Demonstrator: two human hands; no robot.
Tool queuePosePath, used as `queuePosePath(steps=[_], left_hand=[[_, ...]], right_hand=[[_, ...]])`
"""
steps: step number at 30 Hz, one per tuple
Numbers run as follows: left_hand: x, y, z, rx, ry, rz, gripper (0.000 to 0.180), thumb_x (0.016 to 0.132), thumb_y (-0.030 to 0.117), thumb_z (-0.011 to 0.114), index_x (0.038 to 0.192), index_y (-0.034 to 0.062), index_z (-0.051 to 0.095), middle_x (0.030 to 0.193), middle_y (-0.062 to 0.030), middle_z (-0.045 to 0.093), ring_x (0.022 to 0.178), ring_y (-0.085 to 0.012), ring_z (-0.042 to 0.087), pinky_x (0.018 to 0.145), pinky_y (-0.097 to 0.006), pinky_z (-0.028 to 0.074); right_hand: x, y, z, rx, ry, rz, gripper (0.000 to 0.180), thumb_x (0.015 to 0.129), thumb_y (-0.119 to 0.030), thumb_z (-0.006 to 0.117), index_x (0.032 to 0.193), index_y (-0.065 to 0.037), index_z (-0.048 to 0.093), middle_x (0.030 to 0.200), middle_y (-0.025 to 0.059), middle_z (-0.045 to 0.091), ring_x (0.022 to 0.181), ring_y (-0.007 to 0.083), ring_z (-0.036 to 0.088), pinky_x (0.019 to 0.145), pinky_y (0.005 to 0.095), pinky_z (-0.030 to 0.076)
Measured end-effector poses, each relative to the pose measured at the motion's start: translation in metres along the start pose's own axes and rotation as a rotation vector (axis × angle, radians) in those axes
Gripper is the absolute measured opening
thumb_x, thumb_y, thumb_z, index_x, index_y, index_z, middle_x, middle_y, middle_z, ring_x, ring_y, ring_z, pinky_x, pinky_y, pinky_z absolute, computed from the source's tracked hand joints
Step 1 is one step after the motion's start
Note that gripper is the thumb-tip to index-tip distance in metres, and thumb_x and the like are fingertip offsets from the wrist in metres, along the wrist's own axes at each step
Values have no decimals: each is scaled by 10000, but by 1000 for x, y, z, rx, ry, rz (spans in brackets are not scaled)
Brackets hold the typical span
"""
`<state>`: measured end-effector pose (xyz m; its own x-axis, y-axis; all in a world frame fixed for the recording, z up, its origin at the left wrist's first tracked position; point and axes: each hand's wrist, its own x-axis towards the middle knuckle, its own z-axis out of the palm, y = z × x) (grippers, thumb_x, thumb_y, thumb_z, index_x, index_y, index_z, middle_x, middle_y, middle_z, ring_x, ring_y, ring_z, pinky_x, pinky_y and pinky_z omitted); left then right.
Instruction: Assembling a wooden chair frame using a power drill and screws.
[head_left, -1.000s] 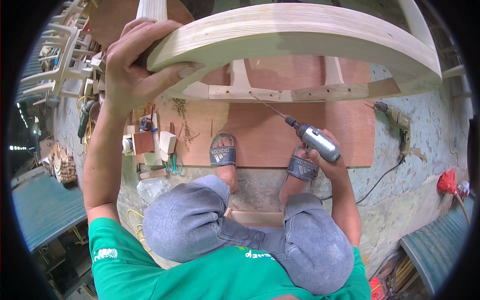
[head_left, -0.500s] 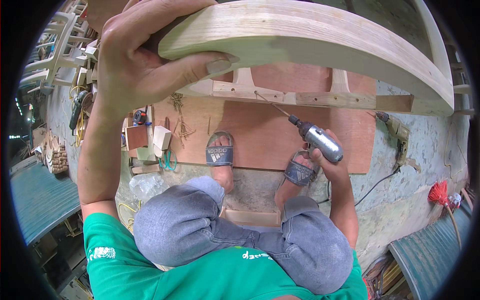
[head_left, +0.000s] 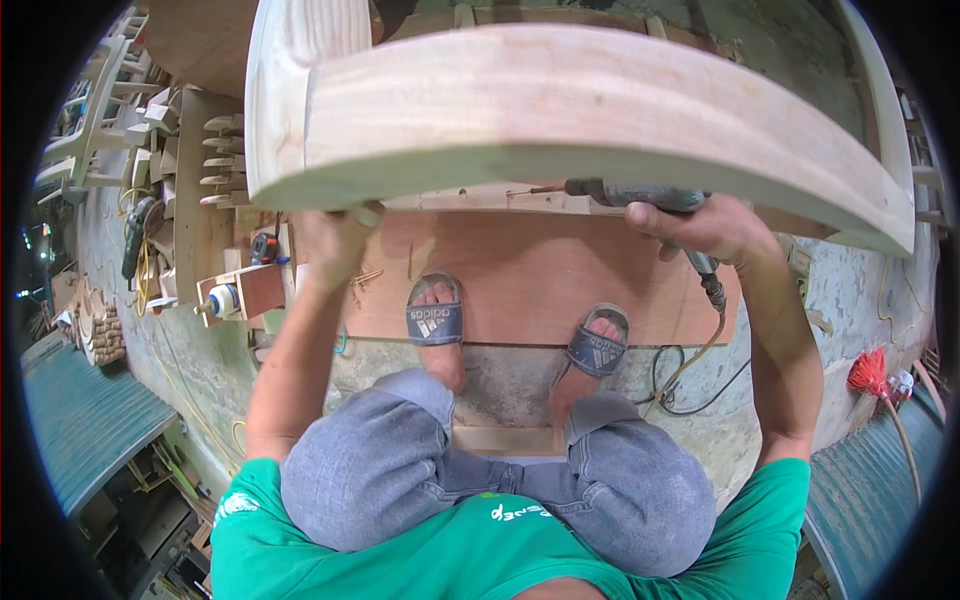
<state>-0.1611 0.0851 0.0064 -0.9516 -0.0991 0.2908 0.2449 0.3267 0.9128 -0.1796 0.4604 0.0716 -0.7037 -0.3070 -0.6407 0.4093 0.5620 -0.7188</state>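
Observation:
My right hand (head_left: pixel 715 228) is wrapped round a power screwdriver (head_left: pixel 655 196), whose body is partly hidden by a pale curved wooden rail (head_left: pixel 590 95). Its long bit (head_left: pixel 548 189) points left, along a drilled wooden bar (head_left: pixel 480 200) behind the rail. The rail belongs to a wooden frame and meets a thick upright (head_left: pixel 280 80) at its left end. Just under that left end is my left hand (head_left: pixel 335 240), smeared by motion. Its thumb shows near the rail's lower edge, while the fingers are hidden. Whether it grips anything there I cannot tell.
Under the frame lies a reddish plywood sheet (head_left: pixel 500 280), with my sandalled feet at its near edge. Loose screws (head_left: pixel 365 277), a tape measure (head_left: pixel 265 246) and a white bottle (head_left: pixel 222 300) sit at left. A black cable (head_left: pixel 690 408) loops at right; wooden parts (head_left: pixel 225 160) are stacked left.
My left hand has left the rail's end and dropped below it. The screwdriver has risen and turned level behind the rail. The frame has shifted, bringing its left upright into view.

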Motion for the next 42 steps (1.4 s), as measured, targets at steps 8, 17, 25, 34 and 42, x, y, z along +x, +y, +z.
queuePosePath(steps=[8, 17, 25, 34, 42], left_hand=[[-19, -45, 12, 280, -129, 385, 264, 733, 49, 727, 976, 2, 634, 876, -102, 643, 774, -255, 628, 718, -364, 503], [-46, -72, 6, 201, -260, 251, 347, 845, 132, 636, 1165, 9, 585, 1117, -145, 609, 1053, -301, 580, 919, -407, 455], [-48, -74, 13, -107, -213, -19, 399, 845, 184, 632, 1185, -12, 559, 1128, -154, 603, 1072, -299, 572, 930, -398, 447], [-42, -71, 7, 166, -64, 212, 456, 762, 197, 728, 1134, -26, 589, 1064, -193, 621, 973, -362, 598, 880, -430, 458], [-31, -37, 11, 81, -114, 102, 364, 763, 205, 765, 1020, -17, 634, 947, -77, 658, 880, -179, 619, 795, -337, 491]], right_hand=[[-4, 29, 15, -225, 227, -255, 580, 775, -505, 719, 1157, -76, 641, 1166, 153, 634, 1168, 286, 538, 991, 372, 407], [6, 170, -11, 436, 131, -491, 593, 874, -416, 611, 1371, -144, 435, 1406, 104, 449, 1281, 256, 426, 1067, 392, 342], [47, 191, 11, 14, 266, -444, 568, 874, -404, 611, 1366, -174, 445, 1398, 87, 460, 1269, 274, 435, 1063, 394, 345], [27, 74, 36, -458, 295, -341, 487, 780, -301, 763, 1185, -77, 612, 1175, 102, 628, 1116, 232, 562, 972, 364, 426], [22, 31, 50, -210, 196, -356, 504, 765, -328, 780, 1162, -63, 621, 1150, 119, 631, 1088, 246, 567, 950, 350, 434]])
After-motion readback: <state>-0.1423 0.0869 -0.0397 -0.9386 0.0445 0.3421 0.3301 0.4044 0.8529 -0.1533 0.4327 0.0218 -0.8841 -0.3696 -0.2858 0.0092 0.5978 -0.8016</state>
